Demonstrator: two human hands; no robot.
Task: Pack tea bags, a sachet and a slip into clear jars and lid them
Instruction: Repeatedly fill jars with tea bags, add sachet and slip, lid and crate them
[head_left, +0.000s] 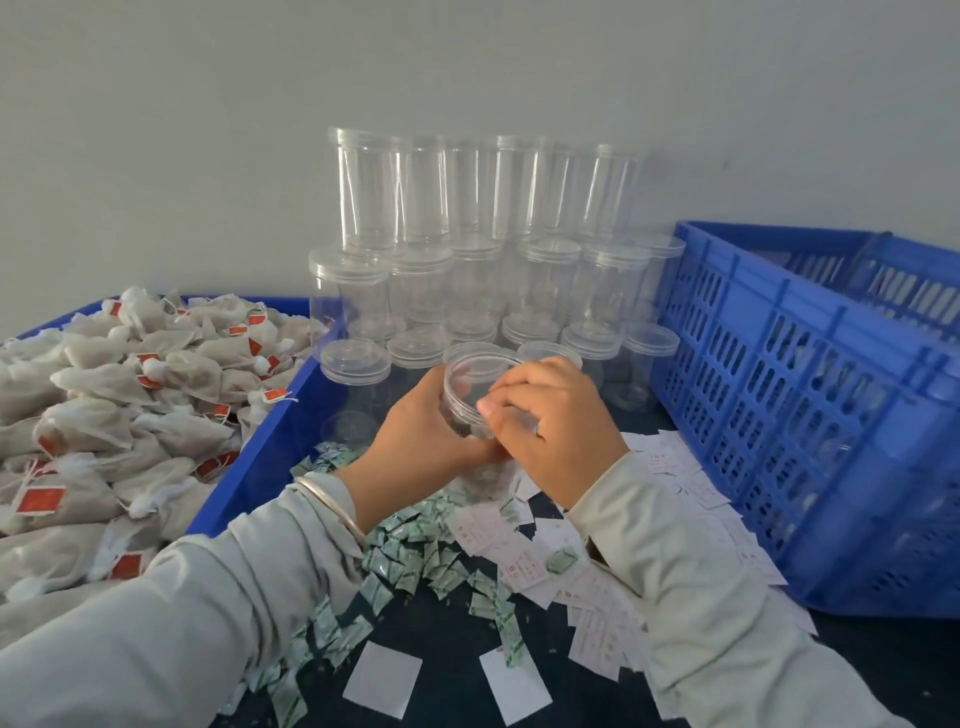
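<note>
Both hands meet over one clear jar (467, 400) in the head view. Her left hand (421, 421) curls round the jar's wall from the side, steadying it above the dark table (452, 623), while the right hand (556, 410) bends its fingers over the rim, probably working the lid; whether a lid is pinched there cannot be told through the transparent plastic. The jar looks empty, so packing seems about to begin.

Supplies lie within reach: soft, gauzy tea bags (104, 410) with red tags heaped in a blue tray (260, 447) on the left, small green-printed sachets (405, 561) scattered beneath the wrists, and thin white paper slips (691, 488) on the right. Stacked lidded jars (467, 270) stand against the wall, beside a perforated blue crate (810, 415).
</note>
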